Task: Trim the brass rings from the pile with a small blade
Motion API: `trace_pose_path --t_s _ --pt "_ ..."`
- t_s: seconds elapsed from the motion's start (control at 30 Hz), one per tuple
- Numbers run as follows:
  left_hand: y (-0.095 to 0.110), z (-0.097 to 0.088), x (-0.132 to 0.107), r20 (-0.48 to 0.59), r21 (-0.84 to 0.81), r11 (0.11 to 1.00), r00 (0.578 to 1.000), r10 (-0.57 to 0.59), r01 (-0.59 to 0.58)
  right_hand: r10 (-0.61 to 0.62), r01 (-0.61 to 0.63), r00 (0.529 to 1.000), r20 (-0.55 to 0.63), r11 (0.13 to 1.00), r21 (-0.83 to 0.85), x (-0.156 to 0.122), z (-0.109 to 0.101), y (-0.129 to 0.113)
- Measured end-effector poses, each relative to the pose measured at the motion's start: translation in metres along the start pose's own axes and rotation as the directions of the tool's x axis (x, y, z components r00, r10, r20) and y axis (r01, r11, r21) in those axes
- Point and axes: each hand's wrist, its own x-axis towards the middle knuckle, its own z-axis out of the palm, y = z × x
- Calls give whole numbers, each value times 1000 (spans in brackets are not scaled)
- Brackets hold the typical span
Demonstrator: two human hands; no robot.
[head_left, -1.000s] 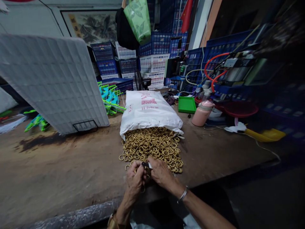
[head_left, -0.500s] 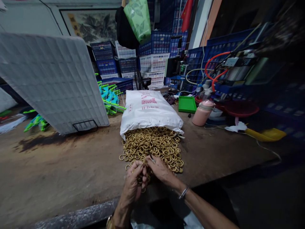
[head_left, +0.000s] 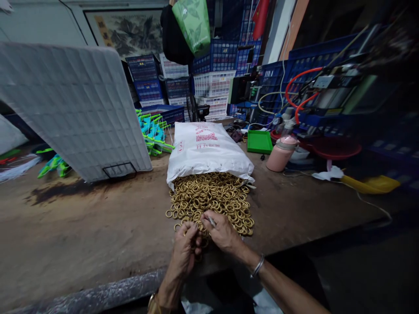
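Brass-coloured rings (head_left: 209, 198) lie in a heap that spills from the mouth of a white sack (head_left: 209, 152) with red print. At the near edge of the heap, my left hand (head_left: 186, 247) is closed with its fingers curled, and rings show at the fingertips. My right hand (head_left: 224, 232) is beside it, closed around a slim metal tool (head_left: 212, 221) whose working end is hidden by the fingers. The hands are close together, fingertips a little apart. How many rings the left hand holds cannot be made out.
A quilted pale panel (head_left: 81, 113) stands on the left of the wooden table (head_left: 108, 235). Green and blue plastic pieces (head_left: 155, 135) lie behind it. To the right are a green tray (head_left: 259, 141), a pink bottle (head_left: 282, 152) and a yellow scoop (head_left: 371, 184). Stacked crates (head_left: 214, 83) fill the back.
My right hand has drawn slightly away from the left, and its tool has tilted. The view has shifted a little. The heap and sack look the same.
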Motion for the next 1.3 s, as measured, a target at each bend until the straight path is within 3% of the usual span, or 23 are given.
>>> trace_pose_path --t_s 0.1,0.17,0.3,0.37,0.43,0.5,0.6,0.7,1.0,1.13,1.3 --pt "-2 0 -2 23 29 1000 1000 6 -6 -98 98 995 -2 994 -50 -1 -1 -3" --pt "-4 -1 -2 9 88 995 999 38 -39 -98 97 995 -18 994 -52 -1 0 -4" --pt "-5 -4 0 -63 366 904 964 260 -220 72 -72 997 -5 997 -5 0 3 -4" --pt "-4 -3 0 -24 479 807 914 406 -346 143 -146 989 40 987 75 0 5 -2" --pt "-3 -1 -1 25 513 746 876 481 -425 194 -203 978 72 966 158 0 6 0" --pt "-2 1 -3 41 484 774 894 447 -409 226 -238 971 77 948 211 1 8 3" --pt "-3 3 -5 23 358 911 977 210 -204 230 -231 973 29 952 200 2 10 6" --pt "-3 3 -5 18 222 975 999 31 -34 195 -191 981 -24 974 125 2 10 4" --pt "-7 -1 -5 11 135 990 999 30 -31 132 -130 991 -4 981 147 0 7 0" --pt "-8 0 -5 6 105 994 1000 31 -31 98 -101 994 -44 991 -88 -4 6 6" --pt "-8 0 -3 -7 147 987 997 74 -73 50 -18 996 77 928 -373 -13 6 3"
